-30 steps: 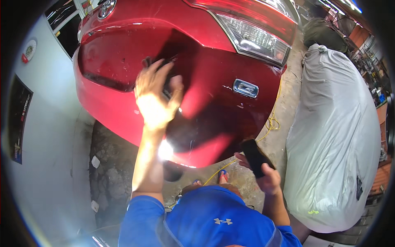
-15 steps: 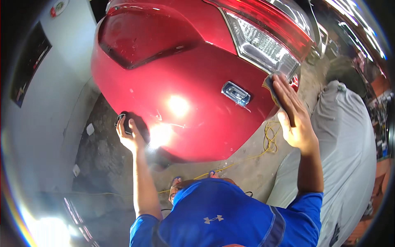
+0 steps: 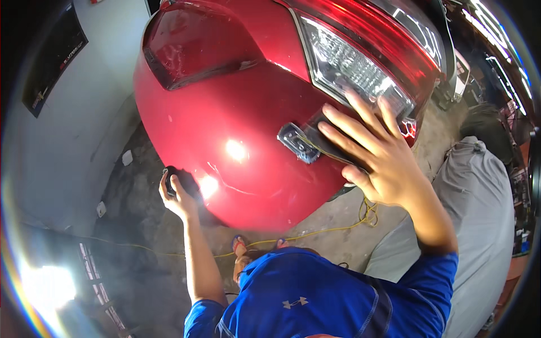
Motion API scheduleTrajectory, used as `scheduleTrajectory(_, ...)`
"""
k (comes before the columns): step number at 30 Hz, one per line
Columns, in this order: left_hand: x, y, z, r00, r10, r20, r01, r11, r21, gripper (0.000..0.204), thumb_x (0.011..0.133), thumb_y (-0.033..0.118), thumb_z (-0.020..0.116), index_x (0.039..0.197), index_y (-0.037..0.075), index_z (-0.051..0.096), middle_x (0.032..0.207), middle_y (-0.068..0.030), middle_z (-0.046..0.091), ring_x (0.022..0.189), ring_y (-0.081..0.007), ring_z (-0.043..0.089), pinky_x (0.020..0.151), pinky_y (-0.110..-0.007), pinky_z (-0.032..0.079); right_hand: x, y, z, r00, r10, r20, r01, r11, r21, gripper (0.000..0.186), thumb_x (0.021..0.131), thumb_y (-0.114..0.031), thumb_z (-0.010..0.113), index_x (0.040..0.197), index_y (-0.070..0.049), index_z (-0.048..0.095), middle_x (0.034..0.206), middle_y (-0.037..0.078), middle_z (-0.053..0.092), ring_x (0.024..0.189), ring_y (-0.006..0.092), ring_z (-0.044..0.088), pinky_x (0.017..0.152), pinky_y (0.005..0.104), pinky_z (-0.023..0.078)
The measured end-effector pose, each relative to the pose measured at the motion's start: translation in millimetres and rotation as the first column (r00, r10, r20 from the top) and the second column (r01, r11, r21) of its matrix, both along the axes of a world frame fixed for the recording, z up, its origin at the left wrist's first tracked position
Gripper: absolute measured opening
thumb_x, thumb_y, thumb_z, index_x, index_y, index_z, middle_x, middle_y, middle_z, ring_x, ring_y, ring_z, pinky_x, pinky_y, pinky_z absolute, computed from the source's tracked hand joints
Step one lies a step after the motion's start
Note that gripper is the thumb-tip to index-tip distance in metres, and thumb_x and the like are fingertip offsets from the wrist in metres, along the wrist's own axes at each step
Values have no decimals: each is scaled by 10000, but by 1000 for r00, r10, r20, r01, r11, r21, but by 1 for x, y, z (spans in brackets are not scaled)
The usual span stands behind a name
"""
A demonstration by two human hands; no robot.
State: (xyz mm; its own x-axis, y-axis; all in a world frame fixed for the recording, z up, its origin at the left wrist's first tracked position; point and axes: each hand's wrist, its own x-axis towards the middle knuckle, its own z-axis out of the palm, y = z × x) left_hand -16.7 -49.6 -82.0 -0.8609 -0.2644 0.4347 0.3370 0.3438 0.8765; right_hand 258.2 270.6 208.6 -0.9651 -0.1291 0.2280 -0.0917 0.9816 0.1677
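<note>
A glossy red car bumper (image 3: 231,112) curves in front of me, with a pale scratch-like line near two bright glare spots. My left hand (image 3: 179,197) grips a dark handheld light (image 3: 173,178) at the bumper's lower left edge; the fingers partly hide it. My right hand (image 3: 377,146), fingers spread, lies over a dark folded sheet that looks like sandpaper (image 3: 346,153), against the bumper's right side. Beside that sheet is a small oblong fitting (image 3: 298,143) with a pale rim, set on the bumper. The red and clear tail light (image 3: 360,62) is just above my right fingers.
A yellow cord (image 3: 332,230) runs over the concrete floor behind my feet. At the right stands a bulky shape under a grey cover (image 3: 473,225). A pale wall (image 3: 107,62) rises at the left, and a bright lamp (image 3: 48,287) glares at the lower left.
My right hand has moved left with the folded sheet, from the bumper's right edge to beside the oblong fitting. My left hand stays at the lower left edge. The whole view has shifted slightly.
</note>
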Motion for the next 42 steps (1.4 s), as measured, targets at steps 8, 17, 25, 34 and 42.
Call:
scheduleTrajectory(8,4,12,-6,999,-44,-28,43,998,-36,389,1058,305,660,1291,-4,695,1299,-181,693,1230,-341,637,1108,-449,454,-29,-10,5,1000,-20,9,20,1000,9,652,1066,-485,514,1549,-47,534,1666,100,459,1607,306,291,1320,551,90)
scheduleTrajectory(17,9,7,-5,998,-65,24,64,997,29,410,1071,320,652,1311,-11,683,1289,-163,692,1212,-302,632,1096,-423,457,28,-12,10,967,-185,175,179,983,48,668,1059,-494,481,1583,-80,511,1705,73,412,1638,333,226,1322,582,-2)
scheduleTrajectory(25,6,-1,-11,997,-73,17,72,995,68,365,1070,265,651,1308,-9,681,1293,-153,690,1230,-289,623,1124,-421,439,8,-18,15,961,-203,188,180,975,129,709,1029,-506,551,1613,-111,470,1717,47,390,1637,309,230,1317,608,43)
scheduleTrajectory(34,-2,10,-6,995,-97,-21,95,993,-66,336,1055,246,672,1281,-1,706,1304,-155,701,1237,-306,635,1123,-436,445,-45,-12,10,994,-95,61,83,981,175,727,1026,-497,559,1622,-98,442,1712,58,392,1623,304,257,1317,582,103)
scheduleTrajectory(42,3,9,0,995,-29,-99,17,993,-116,319,1040,255,696,1251,19,739,1295,-161,714,1233,-323,654,1114,-441,467,-4,-19,17,974,-163,155,139,978,157,740,1040,-518,537,1644,-106,418,1724,72,376,1629,315,246,1319,579,69)
